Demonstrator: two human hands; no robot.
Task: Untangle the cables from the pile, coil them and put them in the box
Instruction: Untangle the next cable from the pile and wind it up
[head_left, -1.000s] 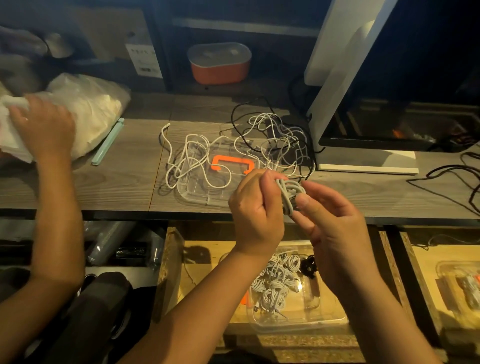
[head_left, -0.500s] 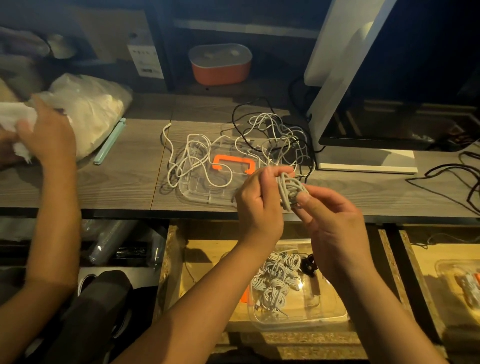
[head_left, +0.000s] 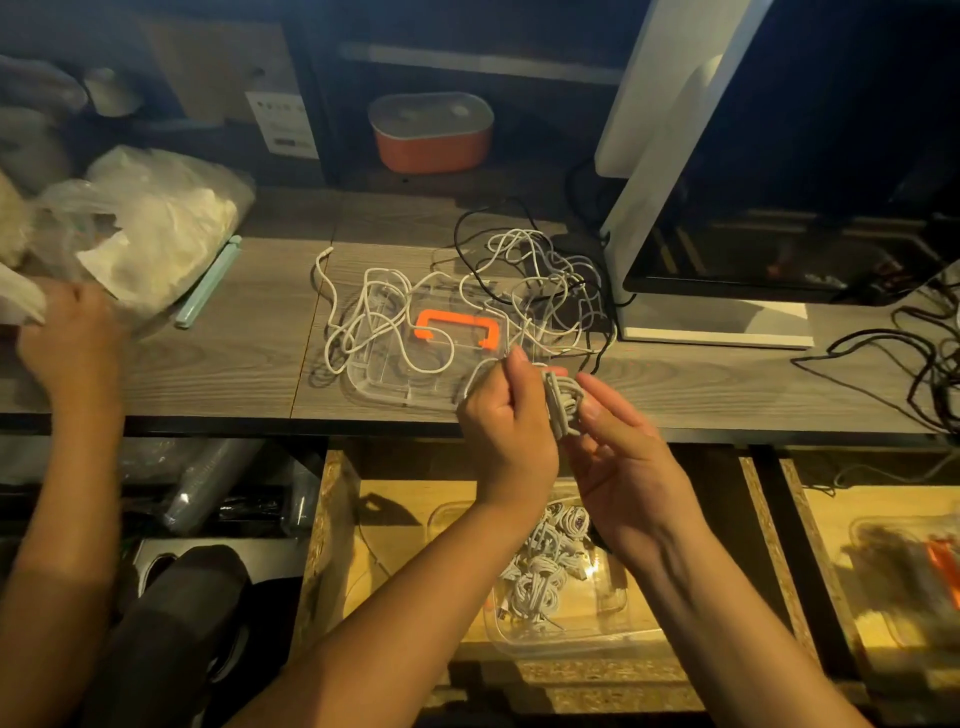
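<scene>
Over the desk's front edge, the left hand (head_left: 506, 421) pinches a small white coil (head_left: 561, 402) and the right hand (head_left: 623, 457) pinches its far side; light, limp and springy, it probably needs gripping across its wrapped middle on the way to the box (head_left: 628, 618) below.

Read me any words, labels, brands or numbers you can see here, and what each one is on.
White label at the back, left of the orange container: printed lines and a dark strip, too blurred to read.
No text shows on the orange container or the clear lid.
</scene>
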